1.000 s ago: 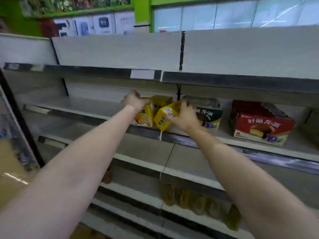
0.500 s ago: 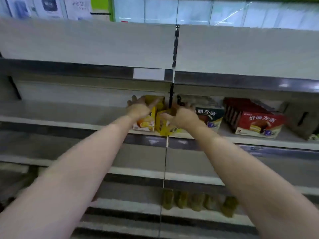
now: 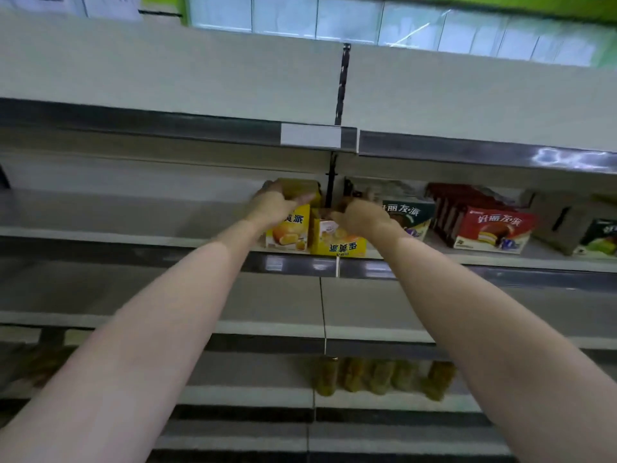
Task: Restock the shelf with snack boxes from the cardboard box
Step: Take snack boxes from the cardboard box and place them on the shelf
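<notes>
L hand (image 3: 272, 208): on top of the L yellow snack box (image 3: 288, 228), fingers over the box's top/back edge, thumb along the front top; holds it. Box upright, front face out, on the mid shelf (image 3: 133, 225) just L of the centre upright (image 3: 330, 182).
R hand (image 3: 362, 217): fingers curled over the top of the R yellow snack box (image 3: 339, 243), grips it. Box sits at the shelf's front lip, print upside down, touching the L yellow box.
Dark green snack box (image 3: 409, 217): same shelf, just R of R hand, partly hidden by wrist.
Red snack box (image 3: 490, 227): same shelf, further R, angled, row of same behind it.
Green box (image 3: 601, 240): far R edge, cut by frame; grey carton (image 3: 554, 218) between it and the red one.
Upper shelf: white price tag (image 3: 310, 135) on its front rail.
Lower shelves: row of jars (image 3: 380, 375) w/ yellowish contents, blurred, low down under the hands.
Cardboard box: out of frame.
</notes>
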Demonstrator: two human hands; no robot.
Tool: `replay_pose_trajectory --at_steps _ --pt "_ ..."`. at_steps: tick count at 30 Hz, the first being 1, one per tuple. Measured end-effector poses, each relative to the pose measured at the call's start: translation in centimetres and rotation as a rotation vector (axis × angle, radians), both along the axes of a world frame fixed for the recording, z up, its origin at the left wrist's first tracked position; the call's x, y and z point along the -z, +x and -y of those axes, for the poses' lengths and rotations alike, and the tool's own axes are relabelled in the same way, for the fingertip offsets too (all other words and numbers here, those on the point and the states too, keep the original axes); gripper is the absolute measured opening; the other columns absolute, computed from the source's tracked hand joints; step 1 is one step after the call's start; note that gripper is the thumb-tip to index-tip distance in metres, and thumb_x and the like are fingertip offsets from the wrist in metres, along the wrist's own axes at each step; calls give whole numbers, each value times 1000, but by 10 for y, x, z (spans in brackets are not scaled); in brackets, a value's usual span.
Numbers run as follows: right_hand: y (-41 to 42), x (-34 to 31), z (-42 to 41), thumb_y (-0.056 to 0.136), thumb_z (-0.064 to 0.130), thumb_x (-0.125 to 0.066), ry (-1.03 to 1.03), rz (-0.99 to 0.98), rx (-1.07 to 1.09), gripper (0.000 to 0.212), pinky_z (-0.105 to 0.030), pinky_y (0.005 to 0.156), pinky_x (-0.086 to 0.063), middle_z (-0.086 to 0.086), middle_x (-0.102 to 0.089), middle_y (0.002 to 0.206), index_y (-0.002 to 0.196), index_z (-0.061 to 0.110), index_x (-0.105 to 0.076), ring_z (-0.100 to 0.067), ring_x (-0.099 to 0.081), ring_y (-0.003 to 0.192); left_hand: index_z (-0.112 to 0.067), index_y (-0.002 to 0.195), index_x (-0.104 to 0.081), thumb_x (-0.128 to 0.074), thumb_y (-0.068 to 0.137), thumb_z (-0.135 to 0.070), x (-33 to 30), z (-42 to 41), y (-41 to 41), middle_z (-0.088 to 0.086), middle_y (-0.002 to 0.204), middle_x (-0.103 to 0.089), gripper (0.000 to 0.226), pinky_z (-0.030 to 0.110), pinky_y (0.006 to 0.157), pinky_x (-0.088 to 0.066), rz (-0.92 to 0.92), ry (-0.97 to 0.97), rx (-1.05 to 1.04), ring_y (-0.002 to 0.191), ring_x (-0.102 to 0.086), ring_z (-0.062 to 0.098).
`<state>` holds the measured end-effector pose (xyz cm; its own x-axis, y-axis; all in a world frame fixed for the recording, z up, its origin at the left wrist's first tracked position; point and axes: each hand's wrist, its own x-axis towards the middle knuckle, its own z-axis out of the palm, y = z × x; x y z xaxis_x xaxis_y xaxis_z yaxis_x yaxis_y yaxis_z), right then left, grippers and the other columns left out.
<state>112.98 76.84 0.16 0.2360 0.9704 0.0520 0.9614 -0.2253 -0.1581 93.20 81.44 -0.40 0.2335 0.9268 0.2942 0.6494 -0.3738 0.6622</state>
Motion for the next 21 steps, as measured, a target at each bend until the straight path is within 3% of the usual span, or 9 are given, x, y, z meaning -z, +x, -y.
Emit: replay_pose_trajectory --at_steps 5,8,11,13,15,16,18,21 --pt "-2 9 -8 101 53 -38 32 -36 14 64 -54 120 -11 -23 -23 160 149 11 -39 -45 -10 149 -15 123 -57 -75 69 -67 -3 -6 -15 5 124 -57 77 35 86 -51 -5 16 -45 110 -57 24" --pt "-4 10 -7 100 58 -32 -7 -48 19 68 -58 121 -6 -24 -5 163 155 17 -28 -50 6 148 -20 109 -53 -78 66 -67 -1 -8 -19 5 117 -55 69 35 82 -54 131 9 -118 103 -58 23" --pt "-5 8 1 98 61 -39 13 -182 20 73 -57 121 -9 -22 1 164 157 23 -21 -47 8 149 -21 104 -51 -81 67 -62 1 -13 -28 8 117 -55 63 37 77 -58 346 -83 -168 97 -62 24" --pt "-2 9 2 93 70 -42 48 -239 3 78 -56 121 -14 -20 -4 164 155 27 -24 -45 0 149 -20 108 -50 -79 75 -53 7 -13 -31 10 121 -59 55 41 71 -60 548 -208 -102 94 -67 27" --pt "4 11 5 75 90 -37 59 -264 -27 92 -55 120 -17 -15 -16 163 151 38 -30 -44 -5 149 -17 115 -48 -73 85 -42 14 -7 -29 10 123 -64 46 44 79 -59 657 -322 3 93 -67 25" --pt "7 13 6 67 97 -33 73 -276 -49 96 -54 119 -17 -11 -22 162 148 45 -33 -43 -6 149 -15 120 -49 -72 87 -37 18 -7 -27 10 123 -65 46 40 80 -58 656 -338 38 91 -67 23" --pt "10 15 6 73 92 -33 90 -279 -57 86 -53 118 -15 -6 -35 157 145 46 -36 -39 -9 149 -13 130 -50 -74 86 -35 20 -7 -26 9 126 -63 54 31 79 -54 564 -335 80 94 -65 20" --pt "10 14 8 68 96 -24 116 -233 -52 89 -51 115 -22 -6 -47 147 139 47 -44 -37 -29 142 -15 136 -48 -76 82 -43 21 -7 -29 9 134 -58 67 38 104 -45 377 -331 71 119 -56 25"
